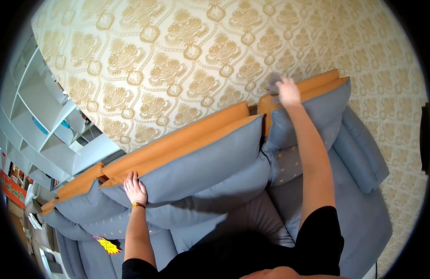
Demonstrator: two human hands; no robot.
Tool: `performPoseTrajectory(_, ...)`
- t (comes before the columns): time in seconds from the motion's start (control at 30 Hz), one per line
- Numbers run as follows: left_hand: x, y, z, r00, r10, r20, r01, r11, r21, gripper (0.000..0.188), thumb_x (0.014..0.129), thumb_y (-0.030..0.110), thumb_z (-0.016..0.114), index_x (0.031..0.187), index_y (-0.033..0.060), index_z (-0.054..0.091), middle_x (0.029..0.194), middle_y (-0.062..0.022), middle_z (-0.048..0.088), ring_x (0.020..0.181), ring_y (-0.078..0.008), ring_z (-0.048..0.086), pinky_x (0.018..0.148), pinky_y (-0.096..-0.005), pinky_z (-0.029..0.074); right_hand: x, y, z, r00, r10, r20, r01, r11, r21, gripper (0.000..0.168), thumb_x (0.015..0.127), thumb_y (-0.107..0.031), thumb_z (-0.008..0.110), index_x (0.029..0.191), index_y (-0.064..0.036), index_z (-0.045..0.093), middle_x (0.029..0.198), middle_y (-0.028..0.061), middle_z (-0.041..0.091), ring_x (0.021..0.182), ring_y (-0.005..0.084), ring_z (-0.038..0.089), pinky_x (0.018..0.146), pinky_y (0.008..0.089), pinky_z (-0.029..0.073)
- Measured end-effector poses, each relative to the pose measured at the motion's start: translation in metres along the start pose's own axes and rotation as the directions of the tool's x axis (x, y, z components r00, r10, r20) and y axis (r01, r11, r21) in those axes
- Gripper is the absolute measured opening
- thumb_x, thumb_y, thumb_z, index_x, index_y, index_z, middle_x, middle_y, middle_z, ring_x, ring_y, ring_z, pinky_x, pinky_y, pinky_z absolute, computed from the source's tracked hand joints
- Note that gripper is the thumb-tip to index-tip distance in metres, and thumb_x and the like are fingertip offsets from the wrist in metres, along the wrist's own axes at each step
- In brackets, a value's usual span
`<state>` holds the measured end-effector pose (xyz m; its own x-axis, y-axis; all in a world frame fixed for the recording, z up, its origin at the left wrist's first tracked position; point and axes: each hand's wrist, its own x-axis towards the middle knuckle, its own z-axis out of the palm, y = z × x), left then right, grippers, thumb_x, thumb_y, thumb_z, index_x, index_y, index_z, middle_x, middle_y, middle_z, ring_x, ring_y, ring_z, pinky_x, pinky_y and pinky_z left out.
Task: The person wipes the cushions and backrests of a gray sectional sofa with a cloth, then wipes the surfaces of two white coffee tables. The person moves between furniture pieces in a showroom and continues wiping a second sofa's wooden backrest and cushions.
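Observation:
My left hand [135, 188] rests flat on the left end of a back cushion [208, 164] of a blue-grey sofa with orange trim. A watch [138, 205] is on that wrist. At the top of the right-hand back cushion [318, 115], my right hand [289, 93] holds a grey item [275, 82], apparently a cloth. Motion blurs both the hand and the item, which lies against or just in front of the patterned wall; contact cannot be told. Small gold stars dot the cushions' lower parts.
Cream wallpaper [187, 28] with gold motifs covers the wall behind the sofa. White shelving [44, 104] stands at left. A yellow tag [108, 246] bearing writing lies on the sofa's left part. The sofa's armrest [363, 157] is at right. A red banner [12, 190] shows far left.

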<state>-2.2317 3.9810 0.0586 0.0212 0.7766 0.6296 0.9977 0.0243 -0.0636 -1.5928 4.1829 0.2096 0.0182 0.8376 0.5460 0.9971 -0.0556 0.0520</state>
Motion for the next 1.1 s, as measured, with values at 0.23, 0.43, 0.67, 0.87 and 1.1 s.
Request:
performPoseTrajectory(0.23, 0.007, 0.014, -0.001, 0.991, -0.134, 0.013, 0.133, 0.988, 0.082, 0.041, 0.088, 0.014, 0.043, 0.128, 0.0054, 0.048, 0.134, -0.0130, 0.047, 0.130, -0.0275, 0.038, 0.113, -0.0440, 0.022, -0.017, 0.125, 0.047, 0.951, 0.269, -0.156, -0.253, 0.961, 0.116, 0.036, 0.079, -0.006, 0.056, 0.113, -0.016, 0.060, 0.128, 0.0126, 0.052, 0.109, 0.0332, 0.052, 0.088, 0.0423, 0.047)
performPoseTrajectory(0.43, 0.050, 0.156, -0.047, 0.982, 0.161, 0.098, -0.114, 0.922, -0.370, 0.042, 0.085, 0.016, 0.052, 0.126, 0.0058, 0.051, 0.134, -0.0139, 0.048, 0.130, -0.0321, 0.038, 0.112, -0.0504, 0.019, -0.013, 0.095, 0.076, 0.973, 0.230, 0.018, -0.228, 0.944, 0.238, 0.039, 0.076, -0.002, 0.054, 0.112, -0.014, 0.061, 0.112, 0.0150, 0.058, 0.096, 0.0376, 0.058, 0.083, 0.0447, 0.049)
performPoseTrajectory(0.67, 0.085, 0.298, -0.002, 0.962, 0.272, -0.027, -0.271, 0.936, -0.223, 0.049, 0.083, 0.027, 0.054, 0.129, 0.0099, 0.051, 0.136, -0.0111, 0.047, 0.128, -0.0263, 0.041, 0.109, -0.0459, 0.026, -0.012, 0.018, 0.053, 0.882, -0.468, -0.051, 0.420, 0.732, 0.536, 0.050, 0.070, 0.005, 0.056, 0.115, -0.016, 0.062, 0.128, 0.0103, 0.054, 0.108, 0.0327, 0.055, 0.090, 0.0402, 0.045)
performPoseTrajectory(0.87, 0.084, 0.305, 0.026, 0.967, 0.245, -0.068, -0.254, 0.944, -0.213, 0.051, 0.082, 0.027, 0.052, 0.131, 0.0109, 0.050, 0.135, -0.0103, 0.047, 0.127, -0.0265, 0.041, 0.108, -0.0451, 0.027, 0.004, 0.141, 0.076, 0.896, -0.441, 0.042, 0.417, 0.872, 0.256, 0.026, 0.072, -0.001, 0.058, 0.090, -0.012, 0.073, 0.120, 0.0060, 0.060, 0.104, 0.0293, 0.056, 0.089, 0.0371, 0.046)
performPoseTrajectory(1.1, 0.082, 0.301, 0.041, 0.977, 0.206, -0.059, -0.214, 0.940, -0.264, 0.055, 0.076, 0.027, 0.057, 0.129, 0.0123, 0.052, 0.137, -0.0098, 0.046, 0.128, -0.0261, 0.040, 0.109, -0.0453, 0.028, 0.039, 0.255, 0.119, 0.824, 0.548, 0.141, -0.561, 0.825, 0.073, 0.025, 0.088, -0.019, 0.048, 0.103, -0.011, 0.067, 0.115, 0.0073, 0.058, 0.110, 0.0302, 0.052, 0.091, 0.0409, 0.046)
